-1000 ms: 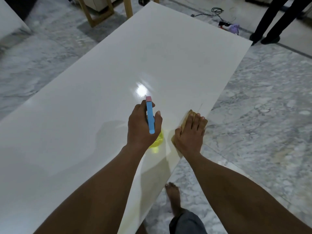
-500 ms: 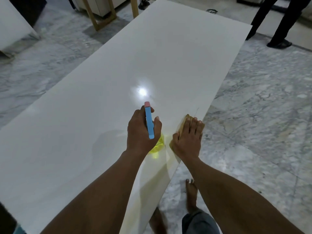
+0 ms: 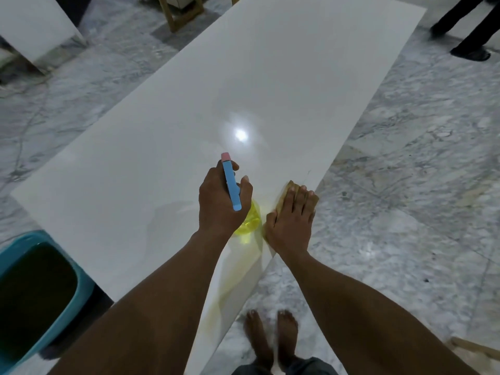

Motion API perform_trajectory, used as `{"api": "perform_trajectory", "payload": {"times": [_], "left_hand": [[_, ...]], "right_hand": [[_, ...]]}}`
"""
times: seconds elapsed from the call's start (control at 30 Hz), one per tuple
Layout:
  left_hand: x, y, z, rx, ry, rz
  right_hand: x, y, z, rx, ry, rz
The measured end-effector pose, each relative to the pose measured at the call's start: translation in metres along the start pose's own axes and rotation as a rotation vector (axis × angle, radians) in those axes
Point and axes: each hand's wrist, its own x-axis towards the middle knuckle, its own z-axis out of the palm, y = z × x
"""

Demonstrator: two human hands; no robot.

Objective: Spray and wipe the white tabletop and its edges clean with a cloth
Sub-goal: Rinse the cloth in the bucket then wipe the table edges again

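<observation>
Head view: white tabletop (image 3: 243, 90) runs from 7 o'clock up to 1 o'clock, glare spot near centre. Left hand (image 3: 221, 204) is at frame centre, fingers curled round the spray bottle (image 3: 231, 182): blue head with pink nozzle pointing to 12, yellow body under the palm, just above the top. Right hand (image 3: 290, 223) is just beside it at 3 o'clock, fingers straight, pressing a tan cloth (image 3: 282, 198) flat at the right table edge. The cloth is mostly hidden under the palm. Blue bin (image 3: 16, 253) at 8 o'clock, bare feet (image 3: 270, 339) at 6, another person's legs (image 3: 470, 36) at 1, marble floor (image 3: 405, 185) all round.

Step, by my read: wiping the right edge strip, sprayer on standby.

To do it well:
- keep the palm flat, even pressure
- let the cloth overhang so the edge lip gets wiped too
- overlap passes toward 12
- aim the nozzle ahead of the cloth, not at the floor
</observation>
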Motion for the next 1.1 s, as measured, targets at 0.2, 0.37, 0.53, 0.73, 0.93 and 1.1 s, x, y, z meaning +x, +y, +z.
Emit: {"api": "perform_trajectory", "payload": {"times": [0.2, 0.37, 0.53, 0.73, 0.93, 1.1], "left_hand": [[-0.034, -0.022, -0.035, -0.01, -0.033, 0.009], [-0.056, -0.052, -0.078, 0.007, -0.019, 0.03], [-0.084, -0.086, -0.13, -0.002, -0.026, 0.064], [-0.116, -0.122, -0.174, -0.046, -0.043, 0.108], [-0.143, -0.143, -0.197, -0.063, -0.065, 0.16], [-0.161, -0.155, -0.214, -0.064, -0.092, 0.174]], "right_hand": [[-0.027, -0.01, 0.003, 0.007, -0.02, 0.026], [-0.077, -0.036, 0.017, 0.019, -0.013, 0.027], [-0.128, -0.06, 0.026, -0.018, -0.019, 0.016], [-0.199, -0.085, 0.042, -0.028, -0.024, -0.009], [-0.264, -0.101, 0.061, -0.048, 0.031, -0.066], [-0.331, -0.111, 0.073, 0.13, 0.093, -0.183]]}}
